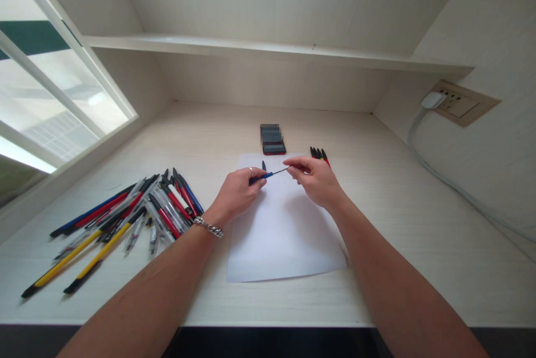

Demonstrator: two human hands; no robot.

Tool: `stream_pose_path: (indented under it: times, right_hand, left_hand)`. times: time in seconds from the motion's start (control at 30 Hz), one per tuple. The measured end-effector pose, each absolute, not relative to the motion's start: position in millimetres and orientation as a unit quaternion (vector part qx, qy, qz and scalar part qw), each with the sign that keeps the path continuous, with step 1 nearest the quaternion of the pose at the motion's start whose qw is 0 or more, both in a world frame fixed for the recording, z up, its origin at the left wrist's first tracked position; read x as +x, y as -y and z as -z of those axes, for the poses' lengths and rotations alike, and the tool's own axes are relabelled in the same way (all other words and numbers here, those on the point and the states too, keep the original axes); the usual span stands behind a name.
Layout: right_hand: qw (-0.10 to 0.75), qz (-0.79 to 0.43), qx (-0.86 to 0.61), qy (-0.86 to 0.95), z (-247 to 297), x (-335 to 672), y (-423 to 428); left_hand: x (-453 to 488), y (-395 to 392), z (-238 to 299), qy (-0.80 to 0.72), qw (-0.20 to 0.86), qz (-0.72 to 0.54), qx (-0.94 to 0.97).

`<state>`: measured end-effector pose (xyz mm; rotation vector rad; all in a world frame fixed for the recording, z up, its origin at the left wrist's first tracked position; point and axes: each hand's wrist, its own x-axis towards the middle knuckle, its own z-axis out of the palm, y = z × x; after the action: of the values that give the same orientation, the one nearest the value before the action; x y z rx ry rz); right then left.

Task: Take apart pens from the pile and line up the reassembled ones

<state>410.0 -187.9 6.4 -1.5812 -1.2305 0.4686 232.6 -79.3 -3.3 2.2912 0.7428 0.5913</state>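
Observation:
My left hand (239, 190), with a ring and a chain bracelet, pinches a blue pen barrel (262, 177) above a white sheet of paper (288, 246). From the barrel's right end a thin dark pen refill (279, 171) sticks out, running to the fingertips of my right hand (314, 177). Those fingers are closed on its far end. Just behind my left fingertips a small black pointed piece (264, 165) shows, perhaps a pen tip or cap. Beyond my right hand lie several pens with black ends (319, 153), partly hidden by it.
A large heap of pens (167, 201) in red, blue, black, yellow and clear lies left of my left forearm. A dark phone (273, 140) lies behind the paper. Above the desk runs a shelf (268, 48). At right, a white charger (433, 101) sits in the wall socket, its cable trailing down.

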Motion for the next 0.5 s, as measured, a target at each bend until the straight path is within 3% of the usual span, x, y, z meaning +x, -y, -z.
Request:
stream_pose_path:
  times: [0.13,0.33,0.5]
  right_hand:
    - [0.537,-0.249,-0.659,0.464,0,416,185]
    - [0.346,-0.167,-0.781,0.492,6,412,169]
    - [0.252,-0.121,-0.814,0.509,-1,395,133]
  left_hand:
    - [227,68,-1,-0.288,0.347,-0.242,0.859]
    - [217,52,-14,-0.332,0.345,-0.279,0.832]
    - [209,48,-12,-0.342,0.342,-0.291,0.825]
